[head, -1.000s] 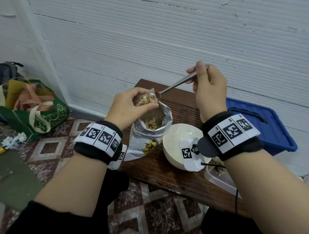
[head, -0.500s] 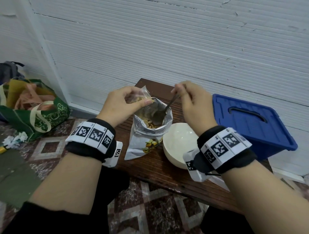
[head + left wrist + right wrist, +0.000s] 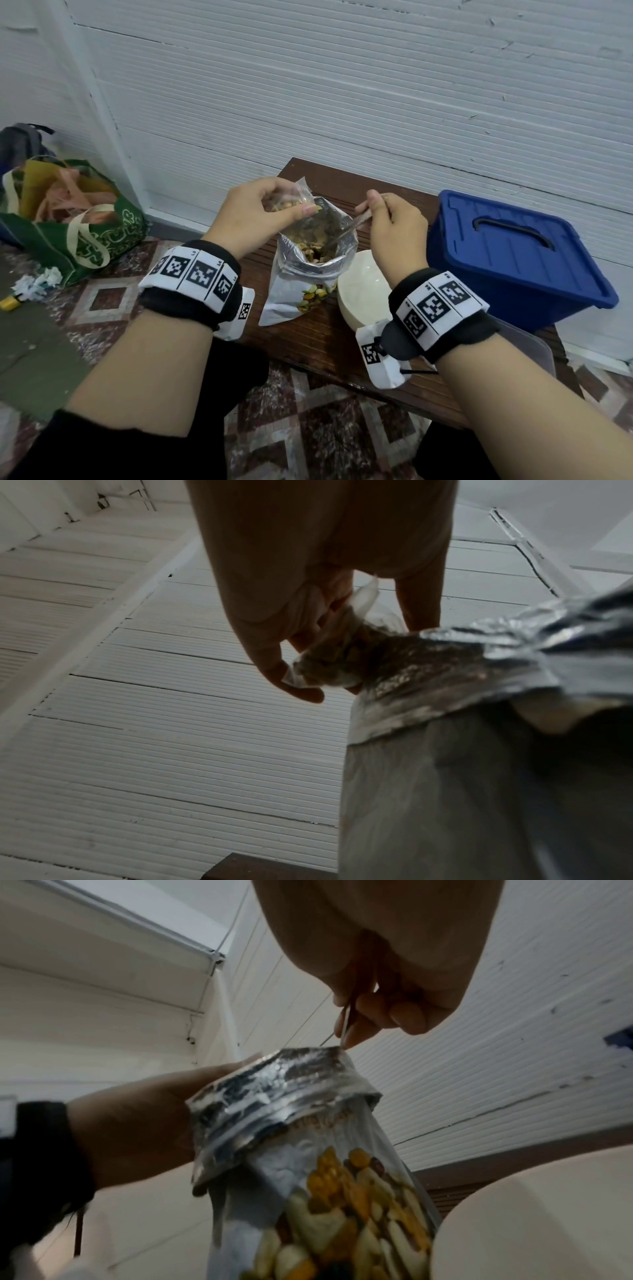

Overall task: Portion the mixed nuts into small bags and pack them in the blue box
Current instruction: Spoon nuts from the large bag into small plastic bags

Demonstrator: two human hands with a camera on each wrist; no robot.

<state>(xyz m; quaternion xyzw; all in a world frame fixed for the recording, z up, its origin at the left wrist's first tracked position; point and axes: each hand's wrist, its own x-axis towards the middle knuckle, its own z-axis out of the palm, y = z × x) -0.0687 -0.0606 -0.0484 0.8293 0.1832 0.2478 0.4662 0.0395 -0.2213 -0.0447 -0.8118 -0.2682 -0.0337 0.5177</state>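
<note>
A silver foil pouch of mixed nuts [image 3: 308,270] [image 3: 308,1150] [image 3: 445,723] stands open on the dark wooden table [image 3: 308,342]. My left hand [image 3: 260,212] [image 3: 308,642] pinches a small clear bag [image 3: 291,202] [image 3: 325,666] partly filled with nuts, just above the pouch's left rim. My right hand [image 3: 390,219] [image 3: 383,1010] grips a metal spoon [image 3: 346,229] [image 3: 347,1020] whose bowl is down inside the pouch, hidden among the nuts. The blue box [image 3: 513,257] sits at the right with its lid on.
A white bowl [image 3: 363,294] [image 3: 531,1218] stands right of the pouch, below my right wrist. A clear plastic lid or container [image 3: 527,342] lies behind my right forearm. A green shopping bag [image 3: 85,233] and crumpled paper [image 3: 34,284] lie on the tiled floor at left. A white wall is close behind.
My right hand came down from beside the small bag and sank the spoon into the foil pouch. The left hand kept hold of the small bag, shifting slightly left.
</note>
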